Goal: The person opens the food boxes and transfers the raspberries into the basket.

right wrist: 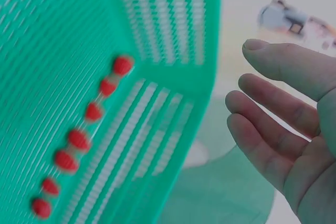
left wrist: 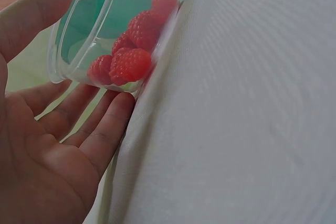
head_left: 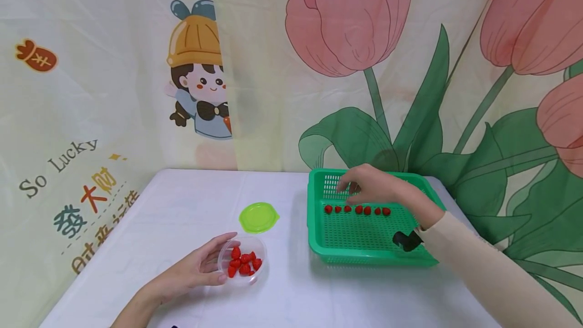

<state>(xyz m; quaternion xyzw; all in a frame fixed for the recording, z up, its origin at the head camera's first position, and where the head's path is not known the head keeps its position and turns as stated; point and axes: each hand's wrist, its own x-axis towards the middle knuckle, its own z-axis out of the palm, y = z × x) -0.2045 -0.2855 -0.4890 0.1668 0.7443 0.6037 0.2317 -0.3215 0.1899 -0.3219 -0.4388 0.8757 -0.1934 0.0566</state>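
Observation:
My left hand point(head_left: 191, 273) rests on the table around the near side of a round clear plastic tub point(left wrist: 119, 4), thumb on one side and fingers on the other. Several red raspberries point(left wrist: 132, 65) lie inside, as the left wrist view shows. Over the back part of a green perforated basket point(head_left: 316, 237) hovers my right hand point(head_left: 371, 186), its fingers loosely bent and nothing between them. Beneath it a row of several raspberries point(head_left: 367, 210) runs across the basket floor. The right wrist view has the same row point(right wrist: 79, 140), slightly blurred, with the hand apart from it.
A lime-green lid point(head_left: 258, 217) lies flat on the white-covered table point(head_left: 282, 297), between the tub and the basket and farther back. Behind the table hangs a printed curtain point(head_left: 264, 65) with tulips and a cartoon figure. A black strap piece point(head_left: 407, 241) sits at the right wrist.

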